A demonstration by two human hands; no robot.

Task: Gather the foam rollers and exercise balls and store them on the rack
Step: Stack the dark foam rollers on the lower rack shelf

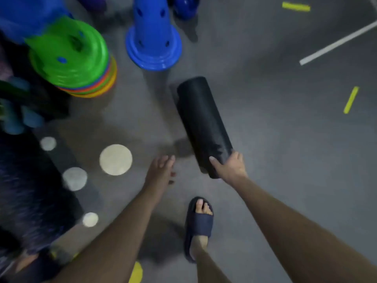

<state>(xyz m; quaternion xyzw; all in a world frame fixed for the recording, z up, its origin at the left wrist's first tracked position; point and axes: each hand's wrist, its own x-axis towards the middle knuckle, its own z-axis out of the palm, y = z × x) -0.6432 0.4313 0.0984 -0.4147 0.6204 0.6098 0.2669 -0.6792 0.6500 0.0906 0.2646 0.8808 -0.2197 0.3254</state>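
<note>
One black foam roller (201, 119), right hand (230, 168) gripping end; left hand (161, 170) relaxed.

The foam roller (203, 125) looks matt black with a faint sheen. The blue cone (153, 37) and the stacked green discs (69, 56) are glossy plastic. The grey floor (285, 129) seems smooth and dull, perhaps rubber. The slide sandal (199, 225) is matt.

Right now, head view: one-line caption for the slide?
Right hand grips a black foam roller by its near end, left hand open beside it, blue cone and stacked discs ahead.
</note>
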